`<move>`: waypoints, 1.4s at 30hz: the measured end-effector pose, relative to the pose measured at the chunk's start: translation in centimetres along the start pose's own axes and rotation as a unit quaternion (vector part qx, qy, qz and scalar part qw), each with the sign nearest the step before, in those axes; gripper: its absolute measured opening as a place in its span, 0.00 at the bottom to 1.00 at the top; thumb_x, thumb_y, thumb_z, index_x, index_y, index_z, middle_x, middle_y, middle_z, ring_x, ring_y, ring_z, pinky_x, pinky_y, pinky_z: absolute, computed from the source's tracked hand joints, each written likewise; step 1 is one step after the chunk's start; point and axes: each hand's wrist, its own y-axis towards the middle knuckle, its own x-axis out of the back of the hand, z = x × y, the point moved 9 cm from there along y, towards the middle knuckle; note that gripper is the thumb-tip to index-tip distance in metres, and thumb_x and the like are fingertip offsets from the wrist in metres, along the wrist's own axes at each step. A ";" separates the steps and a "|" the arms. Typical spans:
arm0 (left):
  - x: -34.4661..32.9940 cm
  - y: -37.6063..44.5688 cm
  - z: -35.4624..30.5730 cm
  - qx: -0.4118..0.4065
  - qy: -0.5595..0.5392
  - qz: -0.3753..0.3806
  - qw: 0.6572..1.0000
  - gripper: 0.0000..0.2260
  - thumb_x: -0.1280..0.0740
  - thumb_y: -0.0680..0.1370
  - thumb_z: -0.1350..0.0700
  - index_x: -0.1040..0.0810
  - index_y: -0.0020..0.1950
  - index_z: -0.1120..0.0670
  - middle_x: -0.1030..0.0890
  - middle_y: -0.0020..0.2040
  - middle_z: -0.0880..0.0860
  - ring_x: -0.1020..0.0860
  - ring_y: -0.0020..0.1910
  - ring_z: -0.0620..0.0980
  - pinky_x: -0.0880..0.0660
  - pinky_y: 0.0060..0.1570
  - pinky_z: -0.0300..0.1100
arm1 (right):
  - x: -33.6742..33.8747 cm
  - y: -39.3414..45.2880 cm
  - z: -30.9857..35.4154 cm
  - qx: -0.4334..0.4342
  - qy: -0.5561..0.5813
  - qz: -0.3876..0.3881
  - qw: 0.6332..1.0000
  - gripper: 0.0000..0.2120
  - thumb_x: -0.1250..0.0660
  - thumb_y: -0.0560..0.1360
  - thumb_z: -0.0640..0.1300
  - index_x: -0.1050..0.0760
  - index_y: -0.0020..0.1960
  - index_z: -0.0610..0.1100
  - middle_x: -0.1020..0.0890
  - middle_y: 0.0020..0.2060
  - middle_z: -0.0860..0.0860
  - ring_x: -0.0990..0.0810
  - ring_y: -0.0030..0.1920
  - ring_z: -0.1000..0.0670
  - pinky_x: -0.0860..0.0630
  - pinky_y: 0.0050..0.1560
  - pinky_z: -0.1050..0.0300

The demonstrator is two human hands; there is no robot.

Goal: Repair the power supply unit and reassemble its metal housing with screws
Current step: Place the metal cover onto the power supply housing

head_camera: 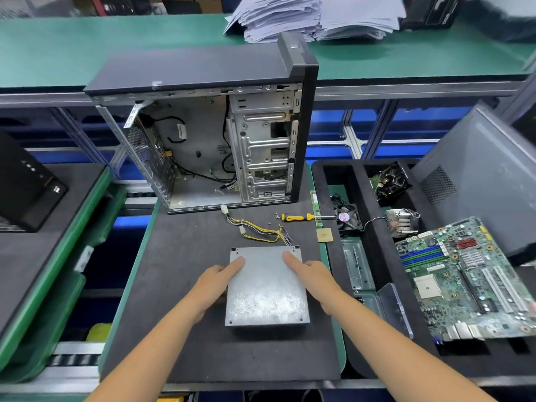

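Both of my hands are on the power supply unit [266,288], a grey metal box lying flat on the dark foam mat [179,285] in front of me. My left hand [216,284] cups the box's 9 o'clock side, thumb stretched along the top near the far left corner, the other fingers wrapped down over the edge. My right hand [311,278] mirrors it at 3 o'clock, thumb laid on the lid, fingers curled down the right wall. From the box's 12 o'clock edge a bundle of yellow and black cables [258,229] trails away across the mat toward the open computer case [208,134], which stands upright farther off at 12 o'clock with its side panel removed. At about 1 o'clock from the box lies a yellow-handled screwdriver [301,217], with a few small screws [278,217] just beside its handle. A memory stick [316,208] and a square processor chip [324,235] lie near the mat's right edge. At 3 o'clock, in a black tray [377,256], rest a fan [346,217], a heatsink [401,221] and a green motherboard [464,280].
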 end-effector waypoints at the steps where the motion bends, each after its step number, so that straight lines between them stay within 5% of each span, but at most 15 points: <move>1: -0.4 -0.3 0.1 0.007 -0.002 0.016 1.000 0.31 0.37 0.70 0.29 0.20 0.55 0.54 0.15 0.48 0.49 0.17 0.45 0.46 0.25 0.45 0.40 | -0.1 0.0 -0.3 -0.014 0.007 0.013 1.000 0.31 0.36 0.69 0.71 0.26 0.49 0.42 0.23 0.51 0.40 0.24 0.53 0.45 0.30 0.58 0.50; 4: -1.7 -0.9 0.6 0.028 0.000 0.035 0.999 0.29 0.41 0.72 0.29 0.19 0.56 0.50 0.16 0.51 0.45 0.19 0.51 0.44 0.27 0.53 0.41 | -1.1 -0.2 -0.9 -0.045 0.033 0.062 0.997 0.41 0.36 0.68 0.71 0.31 0.68 0.40 0.27 0.66 0.48 0.29 0.64 0.48 0.35 0.64 0.53; 7: -2.4 -1.2 0.4 0.044 -0.008 0.021 0.999 0.27 0.44 0.75 0.31 0.19 0.56 0.51 0.16 0.52 0.46 0.18 0.50 0.45 0.28 0.46 0.38 | -1.6 -0.4 -0.7 -0.052 0.023 0.056 0.997 0.46 0.36 0.66 0.73 0.34 0.71 0.40 0.30 0.68 0.48 0.30 0.67 0.45 0.35 0.69 0.46; 13: -1.8 -0.8 -0.5 0.042 -0.001 -0.012 0.999 0.33 0.46 0.73 0.29 0.22 0.59 0.55 0.19 0.56 0.49 0.21 0.54 0.48 0.27 0.56 0.45 | -1.0 -0.5 0.7 -0.037 0.009 0.025 0.999 0.53 0.38 0.64 0.74 0.45 0.76 0.41 0.39 0.75 0.49 0.37 0.72 0.44 0.36 0.66 0.48; 20: -1.8 -0.4 -0.2 0.068 -0.001 -0.021 0.997 0.39 0.48 0.73 0.28 0.31 0.71 0.57 0.27 0.68 0.53 0.28 0.65 0.54 0.34 0.68 0.52 | -1.3 -0.5 1.1 -0.061 -0.013 0.043 0.997 0.49 0.43 0.70 0.74 0.49 0.78 0.42 0.44 0.76 0.48 0.42 0.74 0.43 0.42 0.70 0.46; 30: -1.7 -0.5 -1.5 0.066 -0.039 -0.026 0.997 0.34 0.47 0.75 0.30 0.27 0.64 0.56 0.21 0.54 0.50 0.22 0.50 0.49 0.26 0.44 0.42 | -1.1 -0.7 1.8 -0.071 -0.022 0.053 0.996 0.47 0.45 0.70 0.74 0.48 0.78 0.44 0.43 0.76 0.50 0.43 0.75 0.44 0.43 0.70 0.45; 34: -1.4 0.1 -1.6 0.064 -0.024 -0.040 0.997 0.36 0.47 0.75 0.30 0.29 0.69 0.58 0.24 0.64 0.54 0.24 0.60 0.55 0.28 0.63 0.51 | -1.1 -0.6 2.3 -0.076 -0.015 0.060 0.995 0.45 0.44 0.71 0.74 0.42 0.76 0.44 0.37 0.74 0.50 0.38 0.72 0.46 0.41 0.69 0.47; 42: -1.5 0.6 -0.5 0.081 0.008 -0.034 0.996 0.39 0.50 0.74 0.28 0.29 0.69 0.57 0.25 0.64 0.53 0.25 0.61 0.54 0.30 0.65 0.52 | -1.6 -0.3 1.0 -0.106 -0.011 0.076 0.991 0.49 0.45 0.69 0.76 0.50 0.78 0.46 0.46 0.77 0.50 0.45 0.76 0.45 0.47 0.72 0.42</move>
